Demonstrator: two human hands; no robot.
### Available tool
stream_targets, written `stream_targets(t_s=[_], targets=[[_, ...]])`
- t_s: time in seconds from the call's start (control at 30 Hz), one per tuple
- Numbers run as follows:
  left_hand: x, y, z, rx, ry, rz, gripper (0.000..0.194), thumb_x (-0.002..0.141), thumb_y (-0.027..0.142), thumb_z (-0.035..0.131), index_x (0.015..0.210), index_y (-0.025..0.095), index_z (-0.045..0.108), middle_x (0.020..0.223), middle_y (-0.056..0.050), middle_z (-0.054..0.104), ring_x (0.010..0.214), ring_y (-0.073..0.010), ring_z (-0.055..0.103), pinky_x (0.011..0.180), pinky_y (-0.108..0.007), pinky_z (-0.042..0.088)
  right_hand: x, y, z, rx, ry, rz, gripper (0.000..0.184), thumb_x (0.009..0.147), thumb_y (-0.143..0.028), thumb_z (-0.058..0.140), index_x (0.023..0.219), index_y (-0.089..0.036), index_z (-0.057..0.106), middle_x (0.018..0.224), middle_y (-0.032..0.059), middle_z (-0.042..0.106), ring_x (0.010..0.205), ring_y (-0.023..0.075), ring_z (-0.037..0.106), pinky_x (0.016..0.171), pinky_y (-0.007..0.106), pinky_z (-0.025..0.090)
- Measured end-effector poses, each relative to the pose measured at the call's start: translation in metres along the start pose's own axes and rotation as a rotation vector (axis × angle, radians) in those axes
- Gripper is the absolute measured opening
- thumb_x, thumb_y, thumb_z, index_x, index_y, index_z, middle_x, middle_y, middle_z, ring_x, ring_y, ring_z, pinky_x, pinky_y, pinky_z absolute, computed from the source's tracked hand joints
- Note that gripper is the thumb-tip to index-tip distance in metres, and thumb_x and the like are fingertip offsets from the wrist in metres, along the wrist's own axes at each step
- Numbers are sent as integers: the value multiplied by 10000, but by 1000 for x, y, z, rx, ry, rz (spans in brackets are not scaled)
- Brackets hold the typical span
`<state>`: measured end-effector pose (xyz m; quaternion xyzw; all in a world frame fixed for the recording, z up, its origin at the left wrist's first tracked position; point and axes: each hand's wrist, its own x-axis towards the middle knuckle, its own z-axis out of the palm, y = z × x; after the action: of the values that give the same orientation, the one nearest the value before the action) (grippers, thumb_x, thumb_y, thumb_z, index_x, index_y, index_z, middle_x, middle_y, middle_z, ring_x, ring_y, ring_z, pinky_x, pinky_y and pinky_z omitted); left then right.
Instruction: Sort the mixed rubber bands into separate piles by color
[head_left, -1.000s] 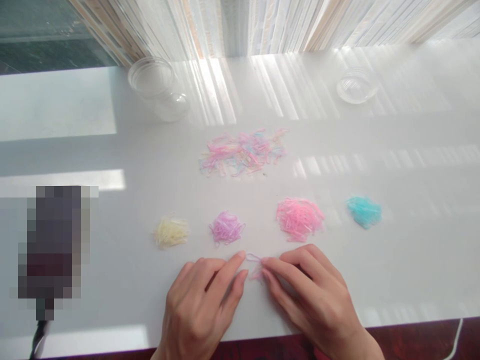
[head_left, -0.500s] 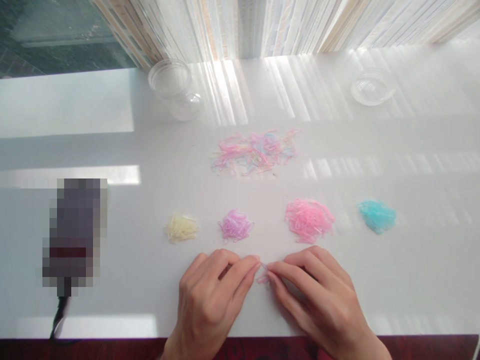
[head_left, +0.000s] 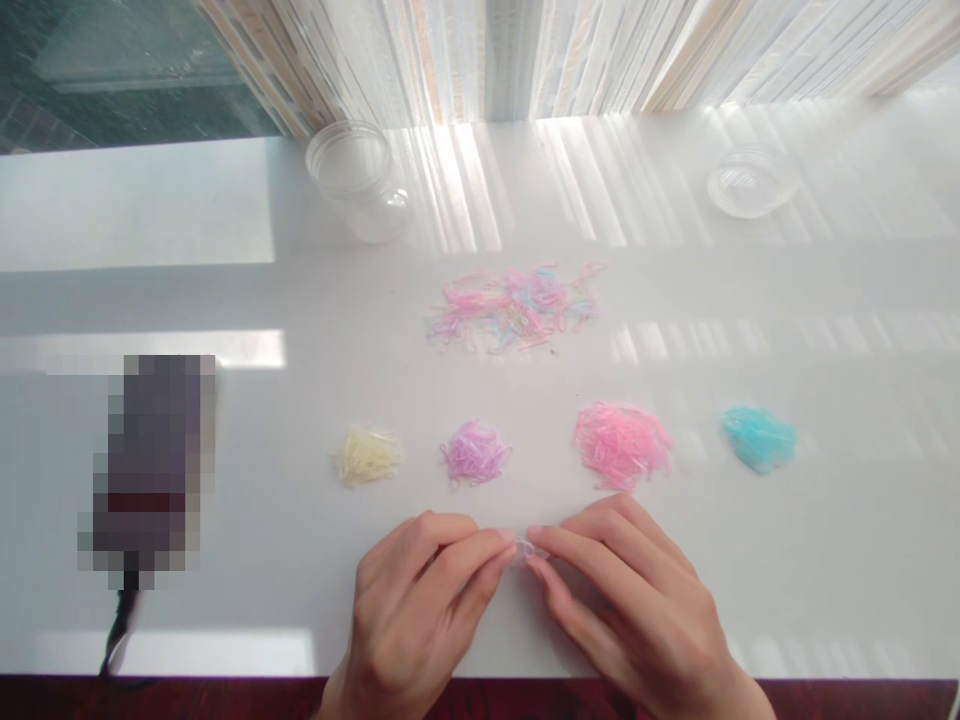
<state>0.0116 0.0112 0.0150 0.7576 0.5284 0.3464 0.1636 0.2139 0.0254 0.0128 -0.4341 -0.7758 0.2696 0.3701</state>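
Note:
My left hand (head_left: 420, 610) and my right hand (head_left: 637, 610) meet fingertip to fingertip near the table's front edge, both pinching a few small elastic bands (head_left: 524, 549) between them. Just beyond lie four sorted heaps: yellow bands (head_left: 366, 455), purple bands (head_left: 475, 452), pink bands (head_left: 622, 444) and blue bands (head_left: 759, 438). Farther back a mixed pile of pastel bands (head_left: 517, 305) is spread out.
A clear plastic jar (head_left: 352, 180) stands at the back left and its clear lid (head_left: 750, 180) lies at the back right. A blurred dark object (head_left: 154, 465) with a cable sits at the left. The white table (head_left: 862, 540) ends in a dark front edge.
My fingertips have closed together: the band that was stretched as a loop between both hands is now bunched in the pinch. The view shifted slightly left.

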Motion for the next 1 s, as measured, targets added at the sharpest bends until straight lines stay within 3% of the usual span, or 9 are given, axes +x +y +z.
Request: stream_targets(t_s=[0.47, 0.67, 0.87, 1.0], targets=[[2, -1, -1, -114, -40, -6, 107, 1017, 73, 670, 1063, 150, 728, 925, -21, 811, 823, -117, 745, 778, -261, 545, 5, 2, 0, -13, 23, 14, 159, 944, -5, 659, 1042, -123, 700, 813, 69, 697, 743, 168, 574, 639, 286, 527], [0, -2, -4, -211, -1, -34, 165, 955, 19, 716, 1029, 165, 738, 956, -22, 808, 862, -124, 748, 775, -247, 576, 5, 3, 0, -5, 10, 18, 168, 949, -17, 663, 1065, -133, 700, 822, 62, 698, 737, 165, 580, 637, 286, 532], [4, -12, -20, -46, 77, -66, 249, 906, -42, 742, 1057, 156, 745, 975, -29, 794, 845, -127, 723, 750, -251, 577, 4, 5, -1, 24, 3, 29, 198, 950, 0, 650, 1086, -137, 700, 817, 57, 697, 734, 165, 600, 637, 291, 531], [9, -23, -23, -32, -14, -18, 258, 913, -35, 743, 1068, 171, 750, 984, -29, 780, 893, -149, 715, 804, -286, 582, 4, 5, 0, 27, 1, 33, 203, 950, 3, 653, 1092, -135, 696, 814, 56, 703, 727, 164, 603, 634, 297, 527]])
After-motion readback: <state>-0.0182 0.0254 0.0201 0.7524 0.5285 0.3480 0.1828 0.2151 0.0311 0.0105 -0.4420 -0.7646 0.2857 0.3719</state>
